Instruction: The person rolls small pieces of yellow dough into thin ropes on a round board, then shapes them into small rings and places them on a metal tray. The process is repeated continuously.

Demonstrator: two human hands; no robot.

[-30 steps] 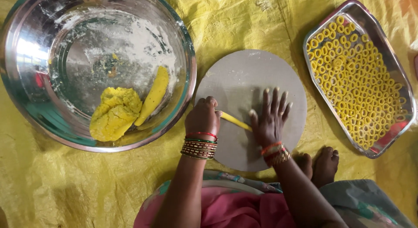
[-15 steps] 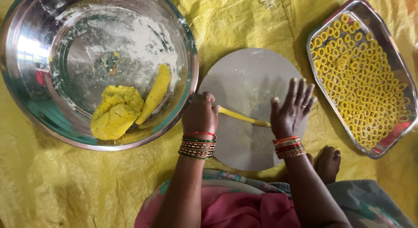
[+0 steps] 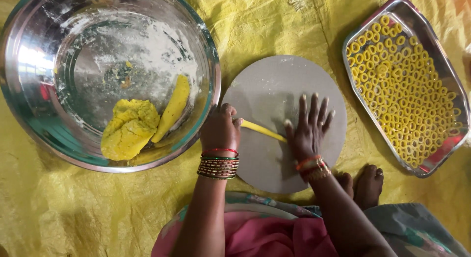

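The left hand (image 3: 220,130) curls its fingers around one end of a thin yellow dough rope (image 3: 262,131) on the round board (image 3: 274,85). The right hand (image 3: 308,128) presses flat, fingers spread, over the other end.

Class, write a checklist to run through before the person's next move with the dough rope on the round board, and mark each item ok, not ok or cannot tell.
1. Left hand grips one end of the dough rope: ok.
2. Right hand lies flat over the rope's other end: ok.
3. Rope lies on the round board: ok.
4. Rope is even in thickness: cannot tell, partly hidden.
5. More dough waits in the steel bowl: ok.
6. Tray of rings has free room: not ok, nearly full.
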